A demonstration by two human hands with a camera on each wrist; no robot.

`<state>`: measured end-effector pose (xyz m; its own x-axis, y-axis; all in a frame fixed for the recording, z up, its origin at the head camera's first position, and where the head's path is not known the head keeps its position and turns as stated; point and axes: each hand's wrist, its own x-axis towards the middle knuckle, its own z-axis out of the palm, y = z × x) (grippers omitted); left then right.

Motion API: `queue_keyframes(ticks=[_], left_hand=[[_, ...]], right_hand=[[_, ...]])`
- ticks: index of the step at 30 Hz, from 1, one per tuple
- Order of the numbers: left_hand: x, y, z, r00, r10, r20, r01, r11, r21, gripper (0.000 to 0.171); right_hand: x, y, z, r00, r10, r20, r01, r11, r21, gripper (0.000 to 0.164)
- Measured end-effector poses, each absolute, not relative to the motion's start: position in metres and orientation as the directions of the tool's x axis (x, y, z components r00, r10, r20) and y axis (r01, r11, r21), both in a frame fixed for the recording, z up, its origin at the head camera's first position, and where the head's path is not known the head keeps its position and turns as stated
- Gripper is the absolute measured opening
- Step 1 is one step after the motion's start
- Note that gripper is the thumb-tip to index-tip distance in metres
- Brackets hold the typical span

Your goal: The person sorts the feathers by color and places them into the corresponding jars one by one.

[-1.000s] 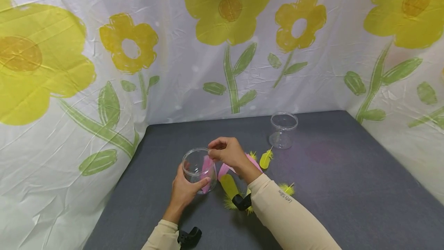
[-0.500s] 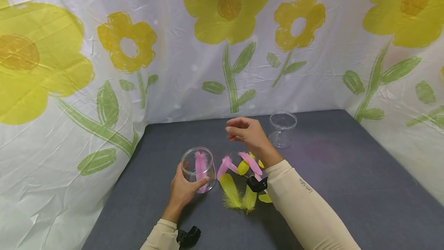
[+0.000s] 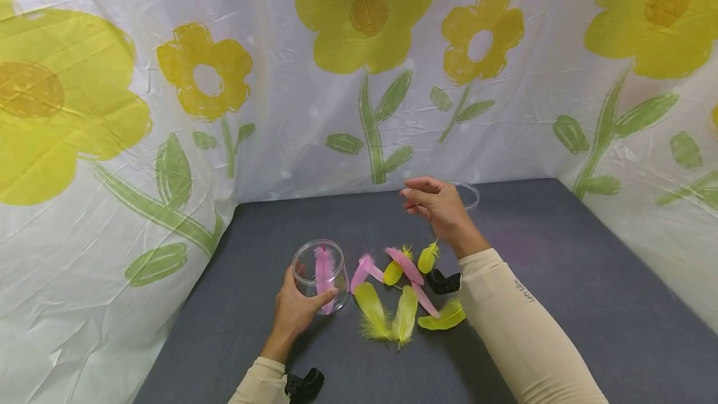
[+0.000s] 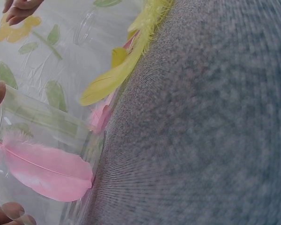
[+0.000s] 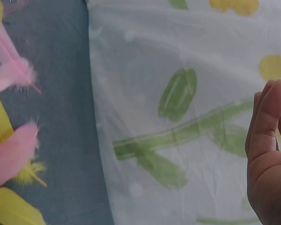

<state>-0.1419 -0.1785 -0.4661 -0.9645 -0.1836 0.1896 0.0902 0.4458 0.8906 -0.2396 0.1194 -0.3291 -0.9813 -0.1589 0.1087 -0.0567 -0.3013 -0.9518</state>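
Note:
My left hand [image 3: 300, 307] grips a clear plastic jar [image 3: 343, 284] from its left side, thumb across the front wall. Inside the jar a pink feather [image 3: 323, 273] stands upright, its fluffy end up near the rim; the left wrist view shows this pink feather [image 4: 51, 173] through the wall. My right hand [image 3: 440, 204] is raised over the back of the table, fingers loosely bent and nothing between them. Behind it is a second clear jar [image 3: 477, 194], mostly hidden except for part of its rim.
Loose feathers lie to the right of the held jar: several yellow feathers [image 3: 373, 310] and several pink feathers [image 3: 405, 265], some overlapping. They rest on a dark grey table [image 3: 538, 329]. A white cloth [image 3: 280, 111] printed with yellow flowers hangs behind the table.
My right hand has left the jar's rim and moved up and to the right, now covering most of the second jar. The pink feather stays in the jar, and the left hand keeps its grip.

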Motion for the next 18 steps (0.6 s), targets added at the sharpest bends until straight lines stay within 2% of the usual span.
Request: queue_keyframes(ticks=[18], left_hand=[[-0.14,-0.177,-0.467,-0.963,-0.189,0.193,0.087,0.462,0.883,0.101]], right_hand=[[-0.26,0.144,-0.363,-0.991,-0.132,-0.029,0.066,-0.288,-0.955,0.031]])
